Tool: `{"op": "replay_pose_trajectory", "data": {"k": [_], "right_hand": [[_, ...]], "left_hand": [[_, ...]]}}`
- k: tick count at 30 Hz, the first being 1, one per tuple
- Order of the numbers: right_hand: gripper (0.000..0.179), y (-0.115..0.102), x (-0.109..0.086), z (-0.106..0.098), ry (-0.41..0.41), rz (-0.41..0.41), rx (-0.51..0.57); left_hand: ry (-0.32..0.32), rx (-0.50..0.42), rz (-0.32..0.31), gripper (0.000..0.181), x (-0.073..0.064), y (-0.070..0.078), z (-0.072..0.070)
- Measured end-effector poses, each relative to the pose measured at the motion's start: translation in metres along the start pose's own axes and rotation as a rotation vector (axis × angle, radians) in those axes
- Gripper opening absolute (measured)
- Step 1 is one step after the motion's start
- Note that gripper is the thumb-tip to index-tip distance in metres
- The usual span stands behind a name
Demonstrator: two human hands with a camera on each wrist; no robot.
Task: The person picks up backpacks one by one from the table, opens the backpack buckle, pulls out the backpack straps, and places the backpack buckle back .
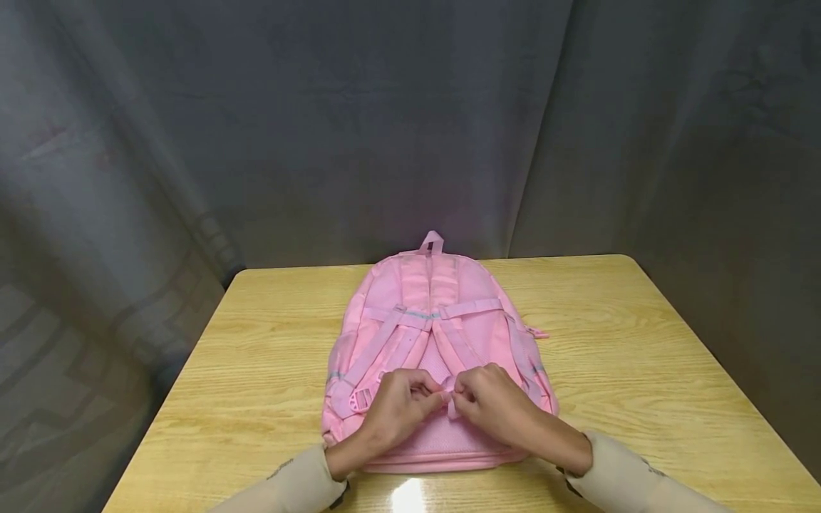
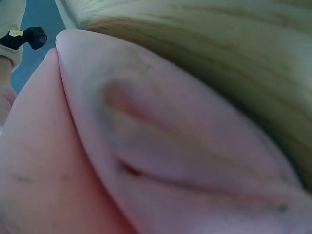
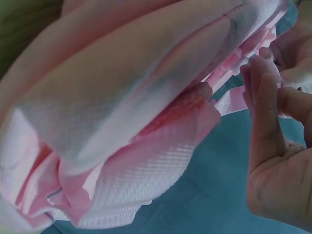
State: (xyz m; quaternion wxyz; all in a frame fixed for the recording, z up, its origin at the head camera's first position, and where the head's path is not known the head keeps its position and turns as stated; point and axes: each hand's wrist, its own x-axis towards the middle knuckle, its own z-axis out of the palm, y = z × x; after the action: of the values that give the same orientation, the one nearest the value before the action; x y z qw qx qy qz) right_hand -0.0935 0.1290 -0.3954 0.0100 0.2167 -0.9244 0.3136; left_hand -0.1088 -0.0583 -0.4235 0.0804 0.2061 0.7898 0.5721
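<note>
A pink backpack [image 1: 471, 445] lies on the table with its shoulder straps facing up. Over its lower middle, my left hand [image 1: 400, 406] and right hand [image 1: 497, 402] meet, thumbs and fingers pinching a pink webbing strap [image 1: 452, 410]. From the right wrist, the strap [image 3: 231, 101] runs from the backpack [image 3: 146, 161] into the fingers of my right hand [image 3: 278, 165], with the left hand [image 3: 295, 53] close behind it. The pinched end is mostly hidden by fingers. Blurred pink fabric of the backpack [image 2: 161, 126] fills most of the left wrist view.
The wooden table [image 1: 256, 370] extends to both sides of the backpack. Grey curtains [image 1: 359, 142] hang behind it and at the sides. A pink adjuster buckle [image 1: 361, 400] lies left of my left hand, and a zip pull [image 1: 537, 333] sticks out on the right.
</note>
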Motion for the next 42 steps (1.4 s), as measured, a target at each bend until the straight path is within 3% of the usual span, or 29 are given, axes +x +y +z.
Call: {"op": "replay_pose_trajectory", "data": {"k": [8,19,25,29,36,42], "right_hand": [[0.029,0.001,-0.001,0.001,0.024,-0.073,0.001],[0.029,0.004,-0.003,0.004,0.185,-0.244,-0.002],[0.032,0.005,-0.003,0.007,0.238,-0.313,-0.025],[0.028,0.004,-0.004,0.007,0.225,-0.269,-0.041],[0.007,0.001,-0.003,0.001,0.105,-0.100,-0.010],[0.005,-0.001,-0.001,-0.001,0.059,-0.049,-0.006]], "left_hand": [[-0.024,-0.069,-0.040,0.009,0.001,0.001,-0.001],[-0.041,-0.329,-0.221,0.013,0.006,0.004,-0.009],[-0.065,-0.415,-0.278,0.018,0.007,0.002,-0.011],[-0.051,-0.367,-0.256,0.017,0.006,0.003,-0.010],[-0.008,-0.114,-0.111,0.007,0.004,0.001,-0.008],[0.004,-0.056,-0.057,0.006,0.001,0.000,-0.006]]}}
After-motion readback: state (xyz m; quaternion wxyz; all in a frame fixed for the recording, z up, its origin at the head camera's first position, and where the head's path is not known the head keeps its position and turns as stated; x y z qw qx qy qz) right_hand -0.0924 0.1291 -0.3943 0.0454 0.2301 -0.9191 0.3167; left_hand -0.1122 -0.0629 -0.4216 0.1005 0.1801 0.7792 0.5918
